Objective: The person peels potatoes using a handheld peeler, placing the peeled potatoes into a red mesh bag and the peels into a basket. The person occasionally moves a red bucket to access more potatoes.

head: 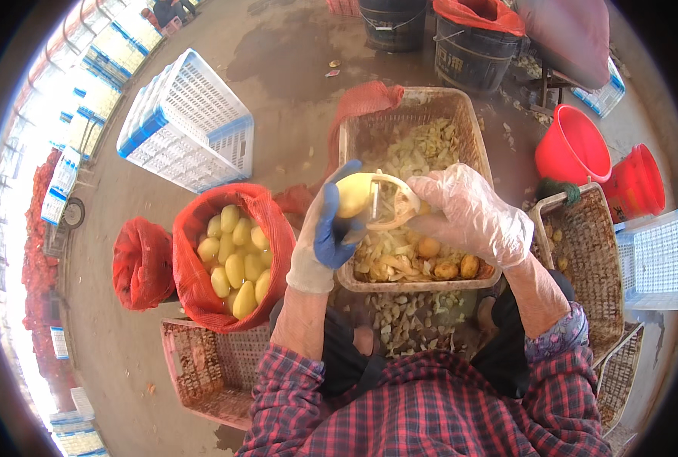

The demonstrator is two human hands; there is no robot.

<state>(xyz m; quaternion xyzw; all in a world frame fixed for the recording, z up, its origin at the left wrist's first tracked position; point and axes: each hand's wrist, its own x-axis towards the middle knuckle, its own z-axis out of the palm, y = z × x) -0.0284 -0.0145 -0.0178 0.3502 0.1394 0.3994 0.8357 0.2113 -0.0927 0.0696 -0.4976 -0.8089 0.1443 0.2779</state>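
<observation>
My left hand, in a white and blue work glove, grips a peeled yellow potato. Against the potato's right side is a cream-coloured vegetable peeler with a metal blade. My right hand, in a clear plastic glove over a light one, holds the peeler; its fingertips are partly hidden. Below both hands stands a crate with heaps of peelings and several unpeeled potatoes at its near side. To the left, peeled potatoes lie in liquid in a container lined with red mesh.
A white and blue plastic crate stands at the upper left, a red mesh bag at the left. Dirty crates flank my legs, another at right. Black buckets and red buckets stand beyond. Scraps litter the wet floor.
</observation>
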